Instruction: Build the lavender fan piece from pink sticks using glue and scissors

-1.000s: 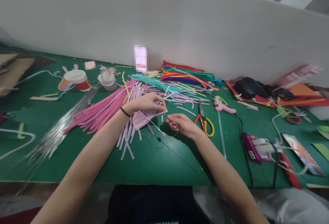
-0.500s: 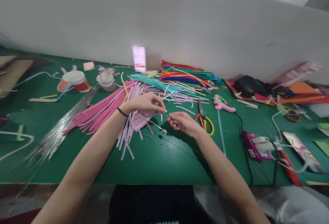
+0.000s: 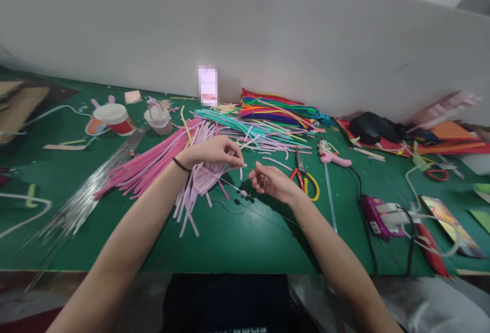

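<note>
My left hand (image 3: pixel 225 152) is closed in a pinch on a pale pink pipe cleaner (image 3: pixel 245 165), whose short end sticks out past the fingertips. Just to its right, my right hand (image 3: pixel 270 182) has its fingers curled in; what they hold, if anything, is too small to make out. Below and between the hands, a thin wire with a small pale pink piece (image 3: pixel 244 193) and tiny dark bits lies over the green table. Under my left wrist spreads a bundle of lilac pipe cleaners (image 3: pixel 206 180), with pink pipe cleaners (image 3: pixel 153 167) beside it.
Orange-and-yellow-handled pliers (image 3: pixel 302 175) and a pink glue gun (image 3: pixel 333 158) lie to the right, near a purple power block (image 3: pixel 377 218) with cables and a phone (image 3: pixel 451 223). Metal wires (image 3: pixel 92 185) and a paper cup (image 3: pixel 117 119) are left. Coloured pipe cleaners (image 3: pixel 275 111) lie behind.
The gap between my fingertips has widened slightly, with my left hand a little further left. The tips of my right thumb and forefinger look less tightly pinched. The table items stay put.
</note>
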The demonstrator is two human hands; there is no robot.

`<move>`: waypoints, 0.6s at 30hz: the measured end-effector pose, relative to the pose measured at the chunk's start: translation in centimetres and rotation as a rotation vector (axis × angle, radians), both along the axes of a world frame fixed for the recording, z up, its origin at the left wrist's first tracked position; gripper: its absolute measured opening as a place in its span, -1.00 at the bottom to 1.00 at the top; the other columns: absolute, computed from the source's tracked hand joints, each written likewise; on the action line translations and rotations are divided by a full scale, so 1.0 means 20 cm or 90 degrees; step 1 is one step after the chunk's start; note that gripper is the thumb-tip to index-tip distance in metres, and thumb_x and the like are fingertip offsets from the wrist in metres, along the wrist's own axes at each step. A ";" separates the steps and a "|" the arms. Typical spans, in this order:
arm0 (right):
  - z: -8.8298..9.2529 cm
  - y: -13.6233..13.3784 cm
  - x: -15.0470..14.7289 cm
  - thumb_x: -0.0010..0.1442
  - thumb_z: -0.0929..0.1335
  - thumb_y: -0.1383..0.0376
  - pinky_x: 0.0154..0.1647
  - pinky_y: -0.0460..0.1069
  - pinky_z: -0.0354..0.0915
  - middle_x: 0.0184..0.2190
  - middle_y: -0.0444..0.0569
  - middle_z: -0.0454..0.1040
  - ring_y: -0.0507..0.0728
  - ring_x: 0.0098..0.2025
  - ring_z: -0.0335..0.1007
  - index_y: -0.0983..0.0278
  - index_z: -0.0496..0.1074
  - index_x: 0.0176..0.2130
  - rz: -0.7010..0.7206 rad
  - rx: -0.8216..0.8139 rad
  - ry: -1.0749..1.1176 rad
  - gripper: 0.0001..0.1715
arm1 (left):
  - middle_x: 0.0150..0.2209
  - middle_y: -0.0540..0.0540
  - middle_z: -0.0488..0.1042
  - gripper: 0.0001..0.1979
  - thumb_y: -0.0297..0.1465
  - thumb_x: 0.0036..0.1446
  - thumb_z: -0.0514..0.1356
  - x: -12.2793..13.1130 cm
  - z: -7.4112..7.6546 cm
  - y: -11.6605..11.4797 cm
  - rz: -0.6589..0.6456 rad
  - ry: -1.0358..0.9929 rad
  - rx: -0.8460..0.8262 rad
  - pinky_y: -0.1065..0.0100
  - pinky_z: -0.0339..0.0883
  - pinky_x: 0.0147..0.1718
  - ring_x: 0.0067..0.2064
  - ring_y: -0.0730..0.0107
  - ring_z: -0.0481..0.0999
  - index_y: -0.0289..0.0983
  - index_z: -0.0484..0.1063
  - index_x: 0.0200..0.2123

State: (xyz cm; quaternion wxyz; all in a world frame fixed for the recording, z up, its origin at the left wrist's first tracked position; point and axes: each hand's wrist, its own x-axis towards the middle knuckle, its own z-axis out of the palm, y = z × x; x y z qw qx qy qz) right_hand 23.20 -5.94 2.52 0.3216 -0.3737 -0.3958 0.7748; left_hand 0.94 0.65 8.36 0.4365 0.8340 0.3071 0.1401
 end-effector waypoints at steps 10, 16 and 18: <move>-0.04 0.01 0.01 0.06 0.48 0.07 -0.58 -0.17 0.14 -0.56 -0.14 0.37 -0.07 -0.53 0.26 0.34 0.50 -0.38 -0.041 0.018 0.033 -0.64 | -0.45 -0.06 0.56 -0.71 -0.15 0.03 0.28 -0.01 -0.02 0.02 0.003 -0.008 0.002 0.40 0.29 -0.36 -0.40 0.39 0.48 -0.28 0.60 -0.40; -0.04 0.01 0.01 0.05 0.50 0.13 -0.56 -0.18 0.12 -0.55 -0.16 0.36 -0.09 -0.53 0.21 0.31 0.49 -0.39 -0.044 0.037 0.085 -0.70 | -0.42 -0.06 0.57 -0.70 -0.16 0.04 0.29 -0.02 -0.02 0.02 0.010 -0.018 -0.011 0.41 0.30 -0.34 -0.37 0.39 0.50 -0.30 0.59 -0.39; -0.05 0.01 0.01 0.08 0.48 0.12 -0.55 -0.18 0.11 -0.56 -0.17 0.34 -0.09 -0.53 0.20 0.31 0.48 -0.40 -0.049 0.035 0.107 -0.71 | -0.42 -0.07 0.57 -0.72 -0.17 0.04 0.29 -0.02 -0.02 0.02 0.013 -0.025 -0.018 0.40 0.32 -0.31 -0.35 0.38 0.51 -0.30 0.59 -0.38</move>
